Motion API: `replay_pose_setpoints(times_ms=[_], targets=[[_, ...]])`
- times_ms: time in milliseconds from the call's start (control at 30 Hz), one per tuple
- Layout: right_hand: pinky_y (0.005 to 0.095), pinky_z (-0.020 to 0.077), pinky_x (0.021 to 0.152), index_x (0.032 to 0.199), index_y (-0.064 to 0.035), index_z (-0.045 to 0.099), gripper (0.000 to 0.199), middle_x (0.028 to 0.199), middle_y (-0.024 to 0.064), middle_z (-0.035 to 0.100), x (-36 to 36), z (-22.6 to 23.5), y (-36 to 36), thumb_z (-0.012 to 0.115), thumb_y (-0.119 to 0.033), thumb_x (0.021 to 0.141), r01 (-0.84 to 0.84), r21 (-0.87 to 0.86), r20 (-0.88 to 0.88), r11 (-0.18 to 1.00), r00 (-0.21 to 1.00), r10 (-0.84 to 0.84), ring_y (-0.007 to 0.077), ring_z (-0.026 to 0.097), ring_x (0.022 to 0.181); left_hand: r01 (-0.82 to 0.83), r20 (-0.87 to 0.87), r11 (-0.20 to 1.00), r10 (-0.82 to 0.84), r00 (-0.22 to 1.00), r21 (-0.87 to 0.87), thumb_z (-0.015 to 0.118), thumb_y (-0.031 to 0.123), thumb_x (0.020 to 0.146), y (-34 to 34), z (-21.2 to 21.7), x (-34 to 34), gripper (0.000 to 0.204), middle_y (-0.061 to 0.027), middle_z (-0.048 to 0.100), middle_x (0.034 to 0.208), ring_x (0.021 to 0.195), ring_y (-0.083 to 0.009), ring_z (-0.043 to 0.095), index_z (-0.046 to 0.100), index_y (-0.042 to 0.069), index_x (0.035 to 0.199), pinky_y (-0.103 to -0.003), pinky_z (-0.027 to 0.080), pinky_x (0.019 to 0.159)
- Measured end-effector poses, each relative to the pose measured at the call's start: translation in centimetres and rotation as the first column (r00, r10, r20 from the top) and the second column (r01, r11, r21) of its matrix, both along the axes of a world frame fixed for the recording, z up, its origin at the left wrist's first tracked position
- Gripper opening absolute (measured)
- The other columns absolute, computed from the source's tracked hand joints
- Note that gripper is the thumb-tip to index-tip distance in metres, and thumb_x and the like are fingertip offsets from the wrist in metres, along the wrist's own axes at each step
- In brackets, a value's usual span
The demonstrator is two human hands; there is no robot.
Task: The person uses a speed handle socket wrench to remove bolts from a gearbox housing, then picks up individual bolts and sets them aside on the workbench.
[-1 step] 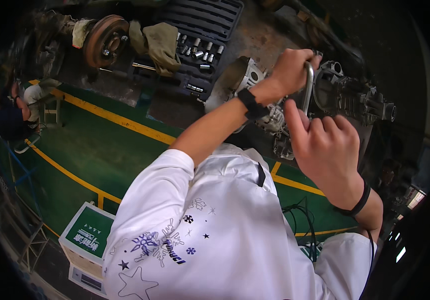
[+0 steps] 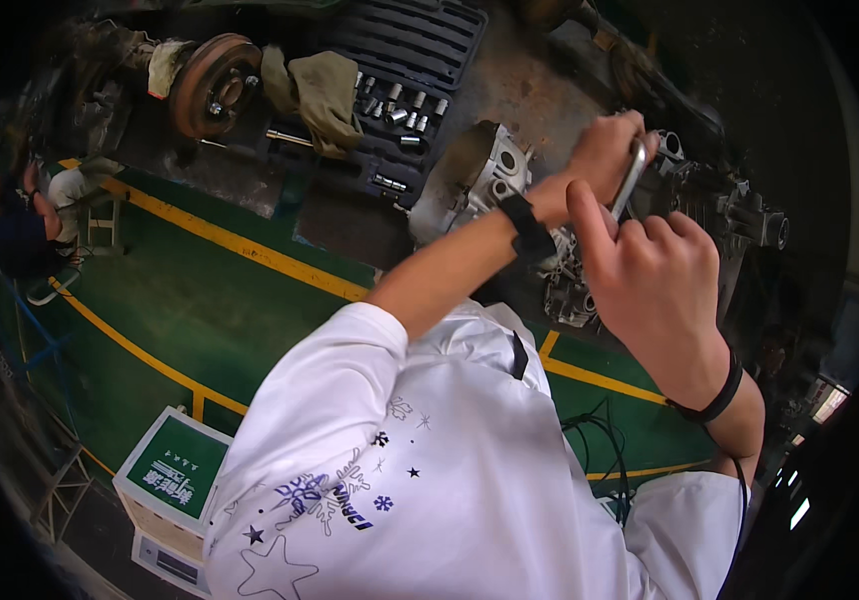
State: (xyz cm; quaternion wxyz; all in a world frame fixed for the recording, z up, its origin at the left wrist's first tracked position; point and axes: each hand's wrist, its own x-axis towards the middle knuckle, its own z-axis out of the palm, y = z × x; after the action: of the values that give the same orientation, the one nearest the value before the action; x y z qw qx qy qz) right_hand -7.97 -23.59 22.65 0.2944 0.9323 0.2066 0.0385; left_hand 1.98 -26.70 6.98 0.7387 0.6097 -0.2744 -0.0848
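Observation:
Between my two hands is a shiny bent metal wrench point(image 2: 633, 178), shaped like a crank. My left hand point(image 2: 605, 155), with a dark band on its wrist, is closed at the wrench's far bend; its fingertips are partly hidden. Nearer to me, my right hand point(image 2: 650, 275) is curled round the wrench's near end, its thumb side pointing up. Under my left forearm lies a silver cast-metal housing point(image 2: 480, 175), partly covered by the arm. More metal engine parts point(image 2: 570, 300) show below the hands. A second casting point(image 2: 715, 195) lies to their right.
Left of the housing is an open socket case point(image 2: 400, 40) with several sockets point(image 2: 410, 118). A brown cloth point(image 2: 325, 95) lies over its edge, beside a rusty drum point(image 2: 212, 85). A white and green box point(image 2: 170, 470) stands lower left; a person point(image 2: 35, 220) is at far left.
My left hand and the far bend of the wrench have swung to the right and slightly nearer. The right hand stays almost in place, and more of the housing shows.

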Motion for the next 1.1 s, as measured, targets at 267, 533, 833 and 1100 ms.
replay_pose_setpoints(times_ms=[267, 533, 833, 1100], targets=[[0.0305, 0.0447, 0.05, 0.107, -0.0132, 0.061, 0.032, 0.047, 0.0015, 0.05, 1.4, 0.9, -5.3, 0.064, -0.01, 0.076, 0.125, 0.029, -0.033, 0.992, 0.992, -0.124, 0.0192, 0.059, 0.045, 0.501, -0.034, 0.858, -0.501, 0.865, 0.115, 0.065, 0.023, 0.092, 2.7, -2.8, -14.1, 0.034, -0.0203, 0.059, 0.063, 0.064, -0.0394, 0.062, 0.061, -0.001, 0.067, -0.045, 0.047, 0.059], [0.0324, 0.0468, 0.054, 0.112, -0.0123, 0.064, 0.036, 0.052, 0.0026, 0.054, -0.1, 1.0, -7.0, 0.063, -0.007, 0.077, 0.208, 0.005, 0.007, 0.978, 0.978, -0.208, 0.0195, 0.061, 0.053, 0.432, 0.025, 0.893, -0.438, 0.899, 0.122, 0.069, 0.017, 0.089, 7.8, -3.8, -12.5, 0.038, -0.02, 0.051, 0.056, 0.053, -0.0421, 0.051, 0.056, -0.002, 0.058, -0.044, 0.041, 0.049], [0.032, 0.0403, 0.052, 0.116, -0.0084, 0.068, 0.035, 0.055, -0.0001, 0.046, -4.8, 1.0, -0.3, 0.064, -0.006, 0.081, 0.234, 0.192, -0.119, 0.953, 0.97, -0.214, 0.0173, 0.053, 0.051, -0.024, 0.029, 0.996, 0.026, 0.999, -0.082, 0.066, 0.023, 0.097, 1.3, 0.6, -1.8, 0.04, -0.0129, 0.039, 0.053, 0.055, -0.0146, 0.032, 0.051, -0.001, 0.068, -0.036, 0.034, 0.049], [0.035, 0.0359, 0.054, 0.103, -0.0048, 0.067, 0.022, 0.061, 0.0036, 0.058, -17.5, 6.6, -1.6, 0.074, -0.006, 0.082, 0.666, 0.548, -0.326, 0.506, 0.727, -0.604, 0.0209, 0.051, 0.05, -0.046, 0.145, 0.994, 0.06, 0.988, -0.101, 0.077, 0.014, 0.079, 1.9, 3.5, -13.9, 0.029, -0.0082, 0.053, 0.061, 0.06, -0.0301, 0.054, 0.053, 0.007, 0.065, -0.04, 0.042, 0.056]])
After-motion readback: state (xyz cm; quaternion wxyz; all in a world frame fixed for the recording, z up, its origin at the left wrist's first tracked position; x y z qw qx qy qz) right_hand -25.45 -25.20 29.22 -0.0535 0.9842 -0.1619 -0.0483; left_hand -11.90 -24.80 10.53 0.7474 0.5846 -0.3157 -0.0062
